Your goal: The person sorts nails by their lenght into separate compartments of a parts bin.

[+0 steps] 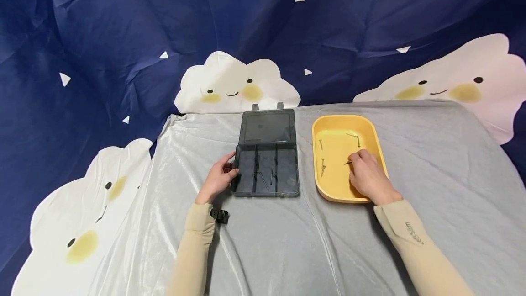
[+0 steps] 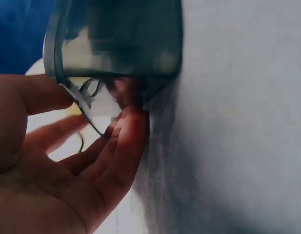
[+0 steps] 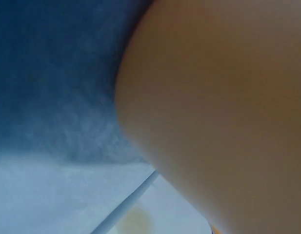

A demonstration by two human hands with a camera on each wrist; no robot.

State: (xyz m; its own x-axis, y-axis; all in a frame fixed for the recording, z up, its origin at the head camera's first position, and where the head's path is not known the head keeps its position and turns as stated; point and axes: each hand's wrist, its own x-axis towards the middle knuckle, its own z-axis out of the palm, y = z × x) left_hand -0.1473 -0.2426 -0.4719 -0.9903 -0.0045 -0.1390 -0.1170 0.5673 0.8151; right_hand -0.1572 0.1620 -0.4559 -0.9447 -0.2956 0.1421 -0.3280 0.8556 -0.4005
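A dark, see-through compartment box (image 1: 245,175) lies with its lid (image 1: 268,127) folded back. My left hand (image 1: 217,180) holds its left side, thumb at the rim; the left wrist view shows the fingers (image 2: 130,141) curled against the box corner (image 2: 116,63). Several thin dark screws (image 1: 263,180) lie in the middle and right compartments. Inside the yellow tray (image 1: 334,138), my right hand (image 1: 368,176) pinches a screw (image 1: 348,163), its end poking out left of the fingertips. Other screws (image 1: 323,167) are scattered on the tray floor. The right wrist view shows mostly a blurred tan surface.
Wrinkled grey cloth (image 1: 275,241) covers the table under both containers. Behind stands a dark blue curtain (image 1: 337,26) with printed clouds. The tray sits a short way right of the box, and its raised rim surrounds the right hand.
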